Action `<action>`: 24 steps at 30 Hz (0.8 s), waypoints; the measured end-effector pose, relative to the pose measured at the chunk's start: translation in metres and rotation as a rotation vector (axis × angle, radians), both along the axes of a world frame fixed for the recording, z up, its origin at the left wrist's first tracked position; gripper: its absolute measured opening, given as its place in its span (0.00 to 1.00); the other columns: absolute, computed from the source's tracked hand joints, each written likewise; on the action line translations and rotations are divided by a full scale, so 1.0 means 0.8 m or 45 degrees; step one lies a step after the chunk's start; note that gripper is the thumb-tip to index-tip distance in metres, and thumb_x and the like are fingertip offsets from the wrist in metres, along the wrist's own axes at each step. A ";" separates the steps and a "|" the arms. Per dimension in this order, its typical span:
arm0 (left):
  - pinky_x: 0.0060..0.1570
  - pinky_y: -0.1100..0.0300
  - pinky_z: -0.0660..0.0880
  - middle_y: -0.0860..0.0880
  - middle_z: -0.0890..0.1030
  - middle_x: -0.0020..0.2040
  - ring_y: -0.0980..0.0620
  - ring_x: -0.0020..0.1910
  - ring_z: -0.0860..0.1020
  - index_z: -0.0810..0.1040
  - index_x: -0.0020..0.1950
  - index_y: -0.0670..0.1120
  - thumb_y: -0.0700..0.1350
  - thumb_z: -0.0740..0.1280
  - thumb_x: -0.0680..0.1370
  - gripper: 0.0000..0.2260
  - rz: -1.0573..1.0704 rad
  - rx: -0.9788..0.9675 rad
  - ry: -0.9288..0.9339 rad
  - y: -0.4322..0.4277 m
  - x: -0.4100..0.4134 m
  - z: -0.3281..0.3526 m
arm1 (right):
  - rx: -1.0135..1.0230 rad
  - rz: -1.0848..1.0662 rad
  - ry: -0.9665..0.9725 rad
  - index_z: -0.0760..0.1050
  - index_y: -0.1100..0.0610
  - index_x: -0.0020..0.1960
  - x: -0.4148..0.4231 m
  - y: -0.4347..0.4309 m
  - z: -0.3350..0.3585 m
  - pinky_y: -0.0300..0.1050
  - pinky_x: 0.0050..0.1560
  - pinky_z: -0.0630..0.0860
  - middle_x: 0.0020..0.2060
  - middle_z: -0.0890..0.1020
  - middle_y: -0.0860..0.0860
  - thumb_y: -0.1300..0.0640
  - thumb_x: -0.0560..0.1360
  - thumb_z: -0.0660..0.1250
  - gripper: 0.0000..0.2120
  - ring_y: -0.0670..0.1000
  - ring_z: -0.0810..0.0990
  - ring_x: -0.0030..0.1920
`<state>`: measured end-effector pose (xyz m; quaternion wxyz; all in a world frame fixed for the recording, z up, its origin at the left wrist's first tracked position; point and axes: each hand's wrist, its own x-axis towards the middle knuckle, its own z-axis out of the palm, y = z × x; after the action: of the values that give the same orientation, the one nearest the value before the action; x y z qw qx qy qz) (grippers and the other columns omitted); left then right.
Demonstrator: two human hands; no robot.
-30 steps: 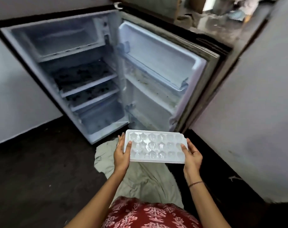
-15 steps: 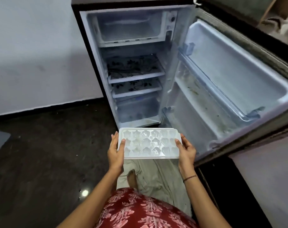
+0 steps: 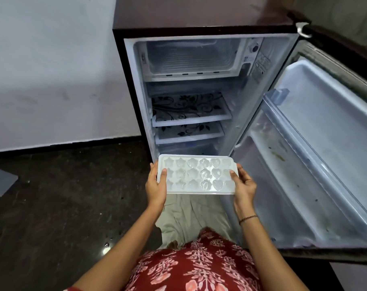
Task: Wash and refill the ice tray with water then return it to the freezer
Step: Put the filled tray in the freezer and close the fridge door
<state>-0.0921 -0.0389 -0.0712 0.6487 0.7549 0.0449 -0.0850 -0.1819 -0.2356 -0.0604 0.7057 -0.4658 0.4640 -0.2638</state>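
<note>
Ice tray [image 3: 197, 177]: white, held level between both hands, in front of open fridge [image 3: 199, 91]
Left hand [image 3: 156, 185]: grips tray's left edge
Right hand [image 3: 244, 186]: grips right edge
Writing: unreadable

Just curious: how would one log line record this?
white plastic ice tray | left hand, right hand grip its ends | white-lined fridge door open
</note>
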 end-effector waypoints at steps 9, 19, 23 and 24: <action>0.71 0.52 0.64 0.48 0.68 0.72 0.51 0.71 0.66 0.69 0.71 0.45 0.45 0.62 0.80 0.19 0.054 -0.010 -0.022 -0.083 0.095 0.014 | -0.056 0.066 -0.020 0.74 0.64 0.62 0.110 -0.088 0.011 0.41 0.55 0.78 0.57 0.80 0.57 0.68 0.73 0.68 0.18 0.47 0.80 0.50; 0.65 0.59 0.67 0.48 0.72 0.68 0.53 0.66 0.70 0.68 0.71 0.42 0.43 0.60 0.81 0.18 0.215 0.028 -0.177 -0.173 0.193 0.041 | -0.122 0.214 -0.131 0.73 0.64 0.64 0.244 -0.180 0.053 0.46 0.61 0.75 0.59 0.79 0.57 0.69 0.74 0.66 0.18 0.51 0.78 0.56; 0.68 0.55 0.67 0.47 0.71 0.70 0.48 0.68 0.70 0.69 0.71 0.43 0.46 0.60 0.81 0.19 0.282 0.069 -0.166 -0.190 0.243 0.053 | -0.205 0.254 -0.142 0.73 0.66 0.64 0.294 -0.201 0.068 0.44 0.60 0.75 0.59 0.79 0.59 0.69 0.75 0.66 0.18 0.50 0.77 0.54; 0.69 0.55 0.65 0.46 0.70 0.71 0.48 0.69 0.69 0.68 0.71 0.43 0.47 0.61 0.81 0.20 0.289 0.081 -0.169 -0.195 0.257 0.059 | -0.233 0.253 -0.149 0.73 0.66 0.64 0.307 -0.206 0.071 0.41 0.58 0.76 0.59 0.79 0.59 0.69 0.75 0.66 0.17 0.50 0.77 0.54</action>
<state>0.1136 -0.1950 -0.0238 0.6315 0.7691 0.0897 0.0405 0.0639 -0.4006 -0.0036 0.7088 -0.5558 0.3475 -0.2606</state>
